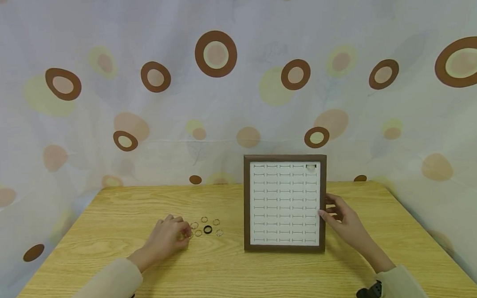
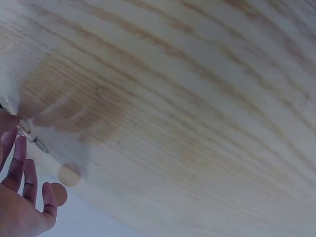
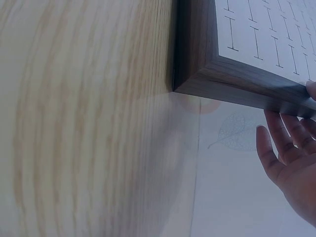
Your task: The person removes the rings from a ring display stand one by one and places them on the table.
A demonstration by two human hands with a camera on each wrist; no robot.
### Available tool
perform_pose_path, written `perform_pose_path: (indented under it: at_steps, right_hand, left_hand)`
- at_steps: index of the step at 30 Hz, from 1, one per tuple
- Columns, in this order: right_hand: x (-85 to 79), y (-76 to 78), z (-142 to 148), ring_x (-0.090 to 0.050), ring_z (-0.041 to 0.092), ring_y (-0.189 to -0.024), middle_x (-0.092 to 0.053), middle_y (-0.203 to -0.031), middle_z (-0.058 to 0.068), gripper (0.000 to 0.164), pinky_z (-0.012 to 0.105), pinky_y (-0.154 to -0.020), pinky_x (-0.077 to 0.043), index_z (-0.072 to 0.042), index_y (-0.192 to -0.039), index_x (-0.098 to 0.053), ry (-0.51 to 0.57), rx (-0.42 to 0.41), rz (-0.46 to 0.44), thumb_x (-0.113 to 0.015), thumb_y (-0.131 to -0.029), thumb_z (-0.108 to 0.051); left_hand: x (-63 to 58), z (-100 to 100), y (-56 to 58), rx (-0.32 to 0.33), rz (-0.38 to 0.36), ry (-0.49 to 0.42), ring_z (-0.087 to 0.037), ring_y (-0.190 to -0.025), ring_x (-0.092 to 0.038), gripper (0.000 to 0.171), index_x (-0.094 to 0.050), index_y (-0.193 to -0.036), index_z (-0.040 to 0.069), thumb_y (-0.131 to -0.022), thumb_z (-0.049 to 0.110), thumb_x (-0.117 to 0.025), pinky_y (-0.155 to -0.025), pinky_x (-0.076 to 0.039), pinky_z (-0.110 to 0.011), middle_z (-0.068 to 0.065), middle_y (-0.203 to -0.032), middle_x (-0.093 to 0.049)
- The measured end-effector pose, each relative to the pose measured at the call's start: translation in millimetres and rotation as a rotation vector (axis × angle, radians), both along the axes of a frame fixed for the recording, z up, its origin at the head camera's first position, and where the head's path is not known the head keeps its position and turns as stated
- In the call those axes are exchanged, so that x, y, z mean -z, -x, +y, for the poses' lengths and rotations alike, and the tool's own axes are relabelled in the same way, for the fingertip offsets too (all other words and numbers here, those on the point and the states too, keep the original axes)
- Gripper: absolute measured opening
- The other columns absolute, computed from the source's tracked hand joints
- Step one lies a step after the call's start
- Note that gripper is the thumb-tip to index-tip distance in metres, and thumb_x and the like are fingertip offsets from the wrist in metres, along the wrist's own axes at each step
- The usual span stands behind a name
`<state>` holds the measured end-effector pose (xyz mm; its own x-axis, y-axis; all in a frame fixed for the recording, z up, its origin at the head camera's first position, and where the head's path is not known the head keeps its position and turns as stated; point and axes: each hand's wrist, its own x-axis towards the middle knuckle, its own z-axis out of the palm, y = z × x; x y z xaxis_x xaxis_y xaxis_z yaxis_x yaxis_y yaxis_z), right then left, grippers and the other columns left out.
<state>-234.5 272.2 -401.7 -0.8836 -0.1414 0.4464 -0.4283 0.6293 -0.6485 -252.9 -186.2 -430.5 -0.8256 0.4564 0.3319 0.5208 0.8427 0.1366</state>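
Observation:
My left hand [image 1: 168,236] is low over the table at the left of a small group of rings, thumb and forefinger pinching a thin ring [image 2: 23,127]. Beside those fingertips lie several gold-toned rings [image 1: 198,233], a black ring [image 1: 208,229] and a ring with a small stone [image 1: 220,233]. A ring display board [image 1: 285,204] with a brown wooden frame and rows of slits stands upright on the table. One ring [image 1: 311,167] sits in its top right slit. My right hand [image 1: 343,222] grips the board's right edge, thumb on the front and fingers behind.
The wooden table [image 1: 212,274] carries all of this. A patterned curtain [image 1: 244,100] hangs behind it and along both sides. A dark strap [image 1: 370,292] is at my right wrist.

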Motion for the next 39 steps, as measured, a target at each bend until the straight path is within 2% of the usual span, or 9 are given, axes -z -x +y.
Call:
perform_pose_path:
  at_steps: [5, 10, 15, 21, 26, 30, 36, 39]
  right_hand:
    - [0.3, 0.2, 0.3, -0.058, 0.009, -0.091, -0.055, -0.117, 0.021, 0.048, 0.018, -0.074, -0.047, 0.004, -0.130, -0.040, 0.000, 0.000, -0.001, -0.058, -0.088, -0.012]
    - [0.9, 0.6, 1.3, -0.058, 0.008, -0.091, -0.055, -0.117, 0.021, 0.048, 0.018, -0.074, -0.047, 0.004, -0.130, -0.040, -0.001, -0.002, 0.001, -0.058, -0.088, -0.011]
    - [0.9, 0.1, 0.6, -0.058, 0.007, -0.091, -0.056, -0.117, 0.020, 0.047, 0.018, -0.074, -0.047, 0.003, -0.130, -0.041, 0.003, -0.004, 0.003, -0.058, -0.088, -0.011]
    - [0.3, -0.8, -0.5, -0.058, 0.007, -0.091, -0.056, -0.116, 0.020, 0.047, 0.018, -0.074, -0.047, 0.003, -0.130, -0.041, 0.003, -0.005, 0.003, -0.058, -0.088, -0.011]
    - [0.1, -0.9, -0.1, -0.058, 0.008, -0.091, -0.055, -0.117, 0.020, 0.048, 0.018, -0.074, -0.047, 0.003, -0.130, -0.040, 0.003, -0.004, -0.004, -0.058, -0.089, -0.013]
    - [0.0, -1.1, -0.4, -0.058, 0.009, -0.092, -0.055, -0.118, 0.020, 0.047, 0.018, -0.074, -0.047, 0.002, -0.130, -0.040, 0.010, -0.002, -0.008, -0.058, -0.089, -0.012]
    - [-0.1, -1.4, -0.8, -0.057, 0.007, -0.092, -0.055, -0.118, 0.020, 0.046, 0.018, -0.075, -0.047, 0.003, -0.130, -0.040, 0.014, -0.001, -0.014, -0.057, -0.089, -0.012]
    - [-0.7, -1.1, -0.9, -0.056, 0.005, -0.092, -0.055, -0.118, 0.019, 0.046, 0.017, -0.075, -0.046, 0.003, -0.130, -0.040, 0.012, 0.002, -0.018, -0.057, -0.089, -0.013]
  left_hand:
    - [-7.6, 4.5, 2.4, 0.018, 0.014, -0.012, -0.010, -0.071, -0.042, 0.011, -0.063, -0.078, 0.021, -0.072, 0.018, -0.072, -0.063, -0.033, -0.032, 0.008, -0.074, -0.056]
    - [-20.5, 12.4, 7.5, 0.042, 0.038, -0.014, -0.011, -0.073, -0.044, 0.015, -0.065, -0.084, 0.020, -0.073, 0.024, -0.073, -0.065, -0.033, -0.033, 0.006, -0.077, -0.058]
    - [-35.3, 24.6, 11.5, 0.072, 0.094, 0.000, -0.011, -0.074, -0.044, 0.016, -0.064, -0.086, 0.022, -0.074, 0.028, -0.073, -0.065, -0.033, -0.030, 0.007, -0.078, -0.057]
    - [-55.0, 43.6, 12.3, 0.121, 0.159, 0.008, -0.010, -0.074, -0.044, 0.016, -0.063, -0.088, 0.025, -0.076, 0.032, -0.072, -0.066, -0.033, -0.028, 0.011, -0.079, -0.055]
    - [-70.8, 62.1, 12.1, 0.161, 0.197, -0.012, -0.013, -0.081, -0.050, 0.017, -0.063, -0.091, 0.024, -0.077, 0.031, -0.070, -0.069, -0.039, -0.033, 0.008, -0.082, -0.058]
    - [-79.5, 77.4, 12.0, 0.202, 0.224, -0.040, -0.014, -0.081, -0.051, 0.017, -0.063, -0.091, 0.023, -0.077, 0.029, -0.070, -0.075, -0.042, -0.034, 0.007, -0.082, -0.059]
    - [-86.1, 101.3, 13.2, 0.262, 0.245, -0.072, -0.015, -0.092, -0.052, 0.017, -0.063, -0.091, 0.022, -0.077, 0.029, -0.069, -0.078, -0.041, -0.034, 0.008, -0.083, -0.058]
    - [-91.2, 113.8, 12.3, 0.290, 0.241, -0.077, -0.014, -0.087, -0.051, 0.017, -0.063, -0.092, 0.020, -0.079, 0.029, -0.067, -0.084, -0.040, -0.036, 0.007, -0.084, -0.059]
